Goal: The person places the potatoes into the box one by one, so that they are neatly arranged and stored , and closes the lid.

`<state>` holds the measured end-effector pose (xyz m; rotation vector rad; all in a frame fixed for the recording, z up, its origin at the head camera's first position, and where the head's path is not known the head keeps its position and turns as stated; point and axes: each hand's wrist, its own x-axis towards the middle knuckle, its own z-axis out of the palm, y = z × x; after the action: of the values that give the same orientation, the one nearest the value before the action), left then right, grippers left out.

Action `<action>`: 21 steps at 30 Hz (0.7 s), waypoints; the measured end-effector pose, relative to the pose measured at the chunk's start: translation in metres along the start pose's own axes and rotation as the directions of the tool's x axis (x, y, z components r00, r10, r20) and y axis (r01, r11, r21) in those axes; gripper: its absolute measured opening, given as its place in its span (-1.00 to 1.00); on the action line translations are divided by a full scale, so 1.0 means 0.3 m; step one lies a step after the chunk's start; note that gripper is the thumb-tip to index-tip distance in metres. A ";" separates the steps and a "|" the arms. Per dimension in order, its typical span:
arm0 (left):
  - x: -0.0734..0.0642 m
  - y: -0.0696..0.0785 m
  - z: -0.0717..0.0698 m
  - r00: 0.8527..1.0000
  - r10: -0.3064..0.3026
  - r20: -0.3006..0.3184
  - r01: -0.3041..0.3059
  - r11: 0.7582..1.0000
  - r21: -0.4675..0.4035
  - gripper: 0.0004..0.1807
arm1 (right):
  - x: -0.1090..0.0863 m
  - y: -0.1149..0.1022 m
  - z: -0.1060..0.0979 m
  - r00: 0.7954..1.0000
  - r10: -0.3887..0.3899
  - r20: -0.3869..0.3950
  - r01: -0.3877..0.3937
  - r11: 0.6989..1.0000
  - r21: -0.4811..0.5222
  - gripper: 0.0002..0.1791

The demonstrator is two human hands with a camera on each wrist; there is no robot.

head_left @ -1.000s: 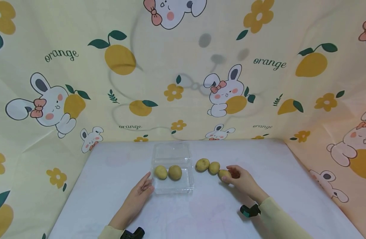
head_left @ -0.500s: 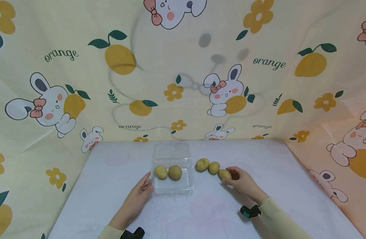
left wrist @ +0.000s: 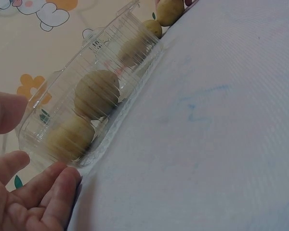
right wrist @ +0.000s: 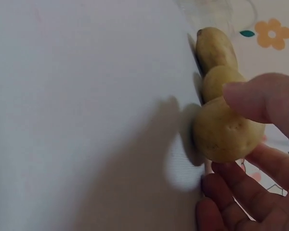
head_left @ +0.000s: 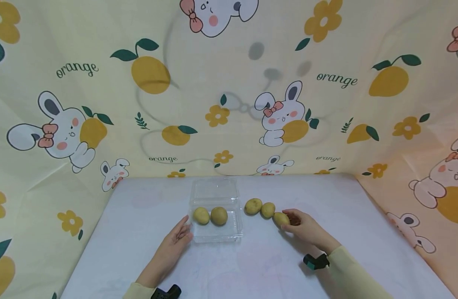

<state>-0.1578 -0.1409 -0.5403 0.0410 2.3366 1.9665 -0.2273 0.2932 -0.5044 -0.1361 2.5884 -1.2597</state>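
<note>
A clear plastic clamshell box (head_left: 234,232) lies on the table with its lid folded back, holding two potatoes, one at the left (head_left: 201,216) and a browner one (head_left: 219,216) beside it. At the box's left side is my left hand (head_left: 174,241), fingers loosely extended; fingertips are close to the wall, contact unclear. Right of the box, three potatoes form a slanting row: the far one (head_left: 253,206), the middle one (head_left: 268,210) and the near one (head_left: 281,219). Around the near potato's right side sits my right hand (head_left: 305,226), thumb and fingers spread loosely, with the potato on the table.
The white table (head_left: 251,270) ends at a patterned cloth backdrop (head_left: 244,137) behind and at both sides. Black wrist cameras sit on the left wrist (head_left: 166,292) and right wrist (head_left: 315,262).
My right hand has drawn back slightly to the right, its thumb uncovering more of the near potato. That potato has stayed in place. The left hand and box look unmoved.
</note>
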 end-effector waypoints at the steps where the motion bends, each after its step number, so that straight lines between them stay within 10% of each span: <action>1: 0.001 -0.001 0.000 1.000 0.002 0.000 -0.002 1.000 0.001 -0.34 | 0.000 0.001 -0.003 1.000 0.001 0.006 -0.001 1.000 -0.003 -0.34; 21: -0.003 0.004 0.001 1.000 0.012 -0.002 -0.012 1.000 0.017 -0.34 | 0.027 -0.011 0.013 1.000 0.009 0.027 -0.009 1.000 -0.020 -0.28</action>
<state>-0.1568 -0.1406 -0.5392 0.0541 2.3597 1.9534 -0.2341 0.2868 -0.5056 -0.1444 2.5760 -1.2211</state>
